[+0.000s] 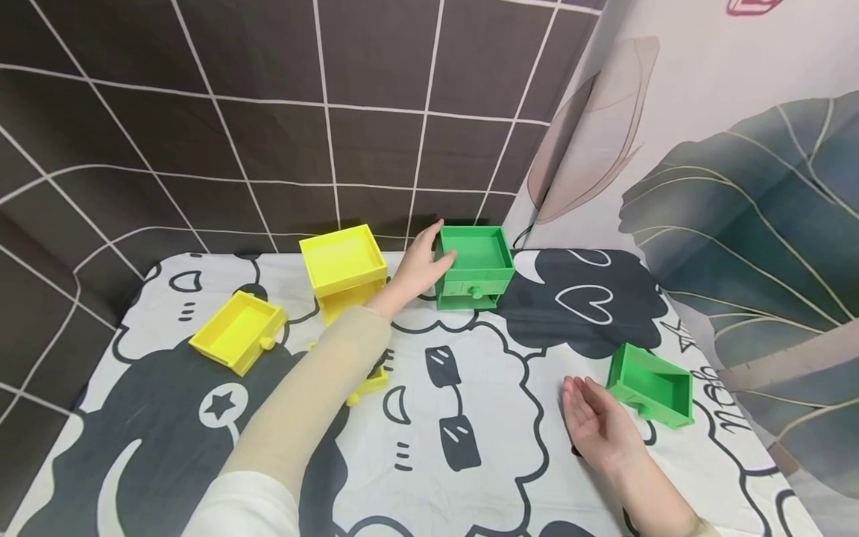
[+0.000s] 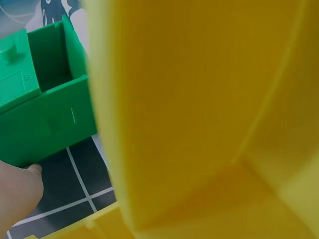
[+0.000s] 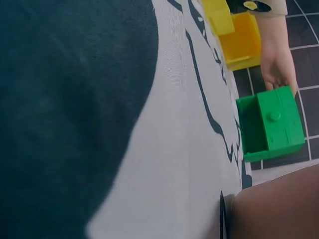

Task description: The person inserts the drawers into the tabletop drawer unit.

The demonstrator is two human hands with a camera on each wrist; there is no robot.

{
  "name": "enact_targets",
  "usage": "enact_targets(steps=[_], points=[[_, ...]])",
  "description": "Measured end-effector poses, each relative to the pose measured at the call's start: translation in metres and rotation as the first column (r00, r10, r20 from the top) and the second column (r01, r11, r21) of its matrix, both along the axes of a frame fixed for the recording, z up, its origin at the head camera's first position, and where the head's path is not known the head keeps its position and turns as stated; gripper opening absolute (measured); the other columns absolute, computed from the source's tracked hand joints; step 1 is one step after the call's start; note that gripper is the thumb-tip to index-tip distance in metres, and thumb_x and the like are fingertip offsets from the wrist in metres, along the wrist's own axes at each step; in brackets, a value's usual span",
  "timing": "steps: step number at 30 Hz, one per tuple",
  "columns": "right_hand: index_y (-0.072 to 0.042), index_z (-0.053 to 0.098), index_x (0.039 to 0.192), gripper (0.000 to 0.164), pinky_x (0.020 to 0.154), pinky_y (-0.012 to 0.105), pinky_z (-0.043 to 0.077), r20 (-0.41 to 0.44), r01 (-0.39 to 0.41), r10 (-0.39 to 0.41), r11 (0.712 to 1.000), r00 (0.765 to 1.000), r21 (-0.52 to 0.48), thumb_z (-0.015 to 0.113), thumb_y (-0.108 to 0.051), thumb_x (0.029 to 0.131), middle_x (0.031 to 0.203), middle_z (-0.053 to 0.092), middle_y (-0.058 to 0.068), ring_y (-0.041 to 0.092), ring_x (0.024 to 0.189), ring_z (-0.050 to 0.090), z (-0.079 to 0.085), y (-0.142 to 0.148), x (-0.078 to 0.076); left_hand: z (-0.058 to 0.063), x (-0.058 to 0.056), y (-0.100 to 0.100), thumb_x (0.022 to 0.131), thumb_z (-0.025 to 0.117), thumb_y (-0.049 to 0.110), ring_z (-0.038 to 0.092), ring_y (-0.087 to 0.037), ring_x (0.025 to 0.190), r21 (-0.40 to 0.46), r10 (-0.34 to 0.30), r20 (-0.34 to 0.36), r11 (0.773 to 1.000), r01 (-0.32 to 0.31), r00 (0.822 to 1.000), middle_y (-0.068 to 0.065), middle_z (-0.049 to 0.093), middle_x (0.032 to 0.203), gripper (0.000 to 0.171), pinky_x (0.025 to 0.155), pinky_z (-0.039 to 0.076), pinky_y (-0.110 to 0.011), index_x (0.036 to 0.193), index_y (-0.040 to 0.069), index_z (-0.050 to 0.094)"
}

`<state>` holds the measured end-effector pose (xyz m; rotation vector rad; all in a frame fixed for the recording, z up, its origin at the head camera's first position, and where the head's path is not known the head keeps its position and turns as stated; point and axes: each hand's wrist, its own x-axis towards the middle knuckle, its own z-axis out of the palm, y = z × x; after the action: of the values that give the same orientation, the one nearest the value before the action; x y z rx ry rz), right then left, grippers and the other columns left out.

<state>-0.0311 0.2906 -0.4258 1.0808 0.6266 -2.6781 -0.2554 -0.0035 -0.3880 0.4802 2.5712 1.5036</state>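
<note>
A small green drawer cabinet (image 1: pixel 475 253) stands at the back of the cloth, a drawer in its upper slot and its lower slot open. Against its left side rests my left hand (image 1: pixel 419 265), thumb near the top rim; the right wrist view also shows this hand (image 3: pixel 277 64) beside the cabinet (image 3: pixel 281 119). My right hand (image 1: pixel 597 425) is held palm up with loosely bent fingers and nothing in it. Just right of it lies a loose green drawer (image 1: pixel 654 382); whether they touch, I cannot tell. A yellow cabinet (image 1: pixel 344 261) stands left of the green one and fills much of the left wrist view.
One loose yellow drawer (image 1: pixel 240 330) lies at the left on the patterned cloth (image 1: pixel 496 403). Another yellow drawer (image 1: pixel 372 382) is partly hidden under my left forearm. Behind hangs a dark gridded curtain (image 1: pixel 268 142), with a light leaf-patterned one (image 1: pixel 698 224) at the right.
</note>
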Motion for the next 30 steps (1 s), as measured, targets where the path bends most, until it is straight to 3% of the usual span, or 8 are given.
enact_targets(steps=[17,30], points=[[-0.002,0.073,0.102,0.031,0.103,0.018,0.058,-0.098,0.021,-0.035,0.99,0.995,-0.14,0.053,-0.023,0.112,0.105,0.079,0.01,0.018,0.102,0.078,-0.01,0.033,0.029,-0.002,0.0,0.001,0.11,0.056,0.024,0.026,-0.031,0.164,0.036,-0.001,-0.003,0.999,0.001,1.0,-0.012,0.025,0.177,0.07,0.136,0.027,-0.046,0.17,0.012,0.023],[0.005,0.074,0.101,0.039,0.108,0.024,0.058,-0.095,0.023,-0.04,0.984,0.995,-0.178,0.051,-0.024,0.113,0.108,0.079,0.018,0.026,0.107,0.079,-0.017,0.064,0.044,-0.005,0.0,0.0,0.11,0.056,0.025,0.027,-0.031,0.163,0.046,0.005,0.007,0.999,-0.005,1.0,-0.011,0.024,0.177,0.071,0.135,0.029,-0.047,0.171,0.014,0.021]])
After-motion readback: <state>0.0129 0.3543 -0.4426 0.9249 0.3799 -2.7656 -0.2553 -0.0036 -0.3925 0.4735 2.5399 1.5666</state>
